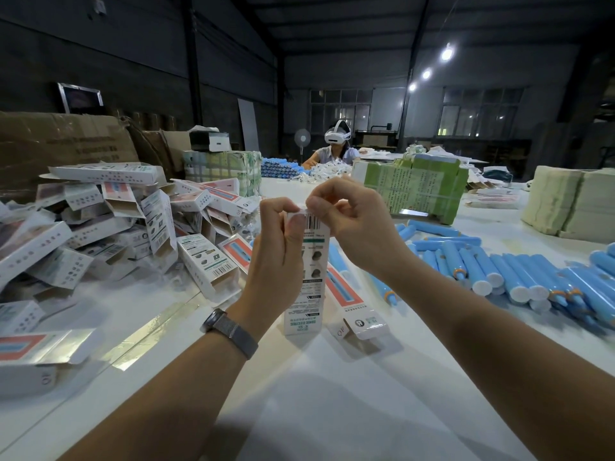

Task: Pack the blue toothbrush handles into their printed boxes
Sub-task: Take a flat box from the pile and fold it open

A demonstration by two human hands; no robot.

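The site was a warehouse-type packing floor: steel roof trusses point(349, 24) at 12 o'clock, cardboard cartons point(63, 144) at 10 o'clock, bundled flat box stock point(412, 191) at 1 o'clock.

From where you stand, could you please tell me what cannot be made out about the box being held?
- Head view: the upright box's top flap is hidden by the fingers of both hands.
- Whether a handle is inside: the box's walls hide it.
- Its small print: too small to read.
- Its left side: covered by the left hand.
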